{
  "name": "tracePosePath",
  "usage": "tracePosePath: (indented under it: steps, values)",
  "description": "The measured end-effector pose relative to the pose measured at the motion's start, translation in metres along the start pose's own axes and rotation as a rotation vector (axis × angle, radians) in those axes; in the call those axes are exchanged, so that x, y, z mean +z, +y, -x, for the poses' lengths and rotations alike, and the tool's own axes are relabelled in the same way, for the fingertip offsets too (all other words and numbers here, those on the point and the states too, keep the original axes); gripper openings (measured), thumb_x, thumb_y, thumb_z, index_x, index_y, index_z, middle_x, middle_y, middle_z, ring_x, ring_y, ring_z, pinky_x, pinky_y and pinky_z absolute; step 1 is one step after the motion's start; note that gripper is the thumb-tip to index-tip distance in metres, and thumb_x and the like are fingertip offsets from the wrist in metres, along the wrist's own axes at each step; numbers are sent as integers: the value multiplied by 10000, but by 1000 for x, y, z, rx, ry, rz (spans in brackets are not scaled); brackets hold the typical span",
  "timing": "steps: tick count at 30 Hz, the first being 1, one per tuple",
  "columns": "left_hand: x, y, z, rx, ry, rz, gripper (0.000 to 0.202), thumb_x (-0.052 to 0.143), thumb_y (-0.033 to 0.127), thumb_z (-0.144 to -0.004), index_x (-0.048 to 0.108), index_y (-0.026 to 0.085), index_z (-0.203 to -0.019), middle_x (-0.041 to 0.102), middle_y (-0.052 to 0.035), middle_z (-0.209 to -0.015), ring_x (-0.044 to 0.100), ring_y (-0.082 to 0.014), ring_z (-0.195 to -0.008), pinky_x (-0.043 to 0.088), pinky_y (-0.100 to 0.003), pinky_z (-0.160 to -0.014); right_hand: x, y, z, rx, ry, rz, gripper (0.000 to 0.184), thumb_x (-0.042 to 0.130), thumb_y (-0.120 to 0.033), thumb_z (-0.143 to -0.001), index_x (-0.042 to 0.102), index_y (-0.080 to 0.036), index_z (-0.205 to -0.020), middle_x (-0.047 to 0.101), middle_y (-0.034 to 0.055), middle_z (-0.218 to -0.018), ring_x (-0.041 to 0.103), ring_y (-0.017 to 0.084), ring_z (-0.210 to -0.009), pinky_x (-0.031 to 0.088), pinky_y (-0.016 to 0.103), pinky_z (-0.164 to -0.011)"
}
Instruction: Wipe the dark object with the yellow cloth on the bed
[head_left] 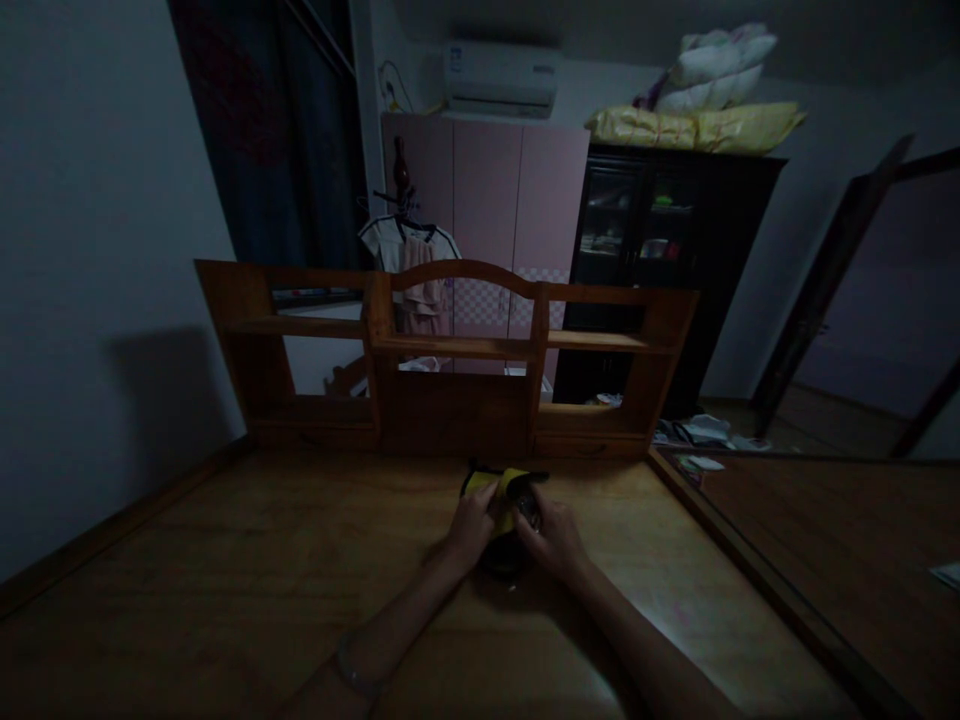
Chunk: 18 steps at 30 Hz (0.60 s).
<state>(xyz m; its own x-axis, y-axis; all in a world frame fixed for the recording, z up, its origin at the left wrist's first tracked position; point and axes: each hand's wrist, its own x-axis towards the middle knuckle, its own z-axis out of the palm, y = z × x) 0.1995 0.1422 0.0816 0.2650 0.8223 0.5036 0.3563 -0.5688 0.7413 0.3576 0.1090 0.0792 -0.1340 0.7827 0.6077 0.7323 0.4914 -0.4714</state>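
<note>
A yellow cloth with dark edging (507, 488) is bunched between my two hands over the wooden tabletop (315, 560). My left hand (472, 522) is closed on its left side, fingers pressed into the fabric. Opposite it, my right hand (553, 535) curls around a small shiny, rounded object (528, 508), which the cloth partly covers; its kind is too dark to make out. A dark rounded shape (504, 558) shows below the cloth, between the hands. Whether it belongs to the shiny object cannot be seen.
A wooden shelf unit (457, 347) with several compartments rises along the table's far edge. The white wall (112, 300) borders the left side. On the right, a raised wooden edge (739, 560) separates another brown surface (840, 510). Wardrobes stand farther back in dim light.
</note>
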Motion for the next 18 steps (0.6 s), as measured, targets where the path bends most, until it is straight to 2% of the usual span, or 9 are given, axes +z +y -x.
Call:
tracePosePath:
  steps: [3, 6, 11, 13, 15, 18]
  values:
    - [-3, 5, 0, 30, -27, -24, 282, 400, 277, -888, 635, 200, -1025, 692, -58, -958, 626, -192, -906, 440, -253, -807, 0, 3, 0, 30, 19, -44, 380, 488, -379, -859, 551, -132, -1140, 660, 77, -769, 609, 198, -645, 417, 245, -554]
    - [-2, 5, 1, 19, -22, -43, 299, 386, 327, -897, 645, 202, -979, 696, -57, -910, 634, -185, -837, 438, -245, -756, -1, 5, -2, 86, 25, -127, 347, 506, -391, -853, 598, -144, -1079, 651, 51, -739, 590, 188, -628, 419, 243, -562]
    - [1, 1, 0, -156, 66, -9, 335, 427, 390, -867, 660, 150, -870, 697, -71, -787, 626, -191, -721, 429, -253, -632, -3, 10, -6, 167, 39, -468, 276, 490, -339, -839, 650, -164, -981, 661, 40, -841, 607, 209, -781, 468, 257, -649]
    - [2, 0, -2, -246, 91, 127, 371, 471, 450, -833, 657, 130, -852, 698, -69, -786, 624, -196, -728, 438, -254, -622, -1, 12, -6, 208, 77, -530, 282, 457, -324, -835, 659, -157, -938, 661, 57, -830, 610, 219, -790, 482, 269, -650]
    - [3, -2, -5, -322, 84, 352, 395, 517, 480, -800, 645, 128, -926, 704, -64, -863, 631, -194, -776, 462, -257, -661, 0, 13, -7, 237, 107, -534, 304, 425, -323, -837, 651, -149, -944, 659, 80, -842, 612, 227, -800, 492, 280, -646]
    - [5, -5, -8, -447, 52, 666, 436, 595, 458, -754, 609, 134, -1046, 697, -77, -964, 643, -190, -826, 482, -270, -726, 2, 11, -9, 226, 105, -555, 318, 401, -322, -840, 617, -161, -1009, 646, 96, -972, 602, 231, -910, 496, 298, -734]
